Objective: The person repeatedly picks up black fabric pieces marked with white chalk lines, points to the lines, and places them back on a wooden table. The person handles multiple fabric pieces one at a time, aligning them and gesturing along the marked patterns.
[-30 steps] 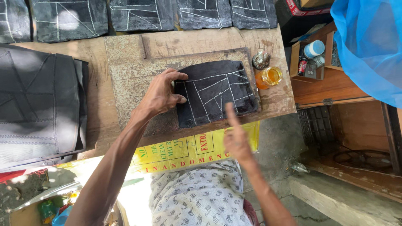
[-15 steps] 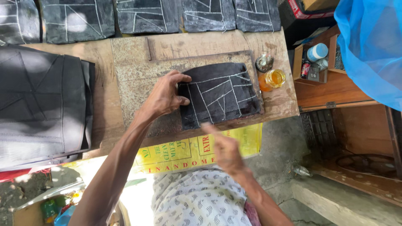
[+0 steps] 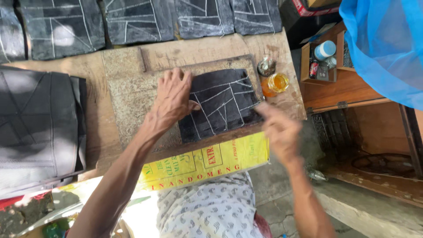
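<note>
A dark leather piece (image 3: 224, 102) marked with white chalk lines lies on a worn board (image 3: 132, 105) on the wooden table. My left hand (image 3: 172, 98) lies flat with fingers spread, pressing the left edge of the piece. My right hand (image 3: 278, 131) is blurred just off the piece's lower right corner, fingers loosely curled, holding nothing that I can make out.
Several similar chalk-marked dark pieces (image 3: 132, 20) line the far edge of the table. A stack of dark material (image 3: 37, 128) lies at the left. A small jar of orange liquid (image 3: 277, 83) and a lid stand right of the piece. A wooden box (image 3: 326, 61) and blue plastic sheet (image 3: 387, 44) are at right.
My right hand has moved rightward, from the near edge of the piece to off its lower right corner. My left hand stays pressed on the piece's left edge.
</note>
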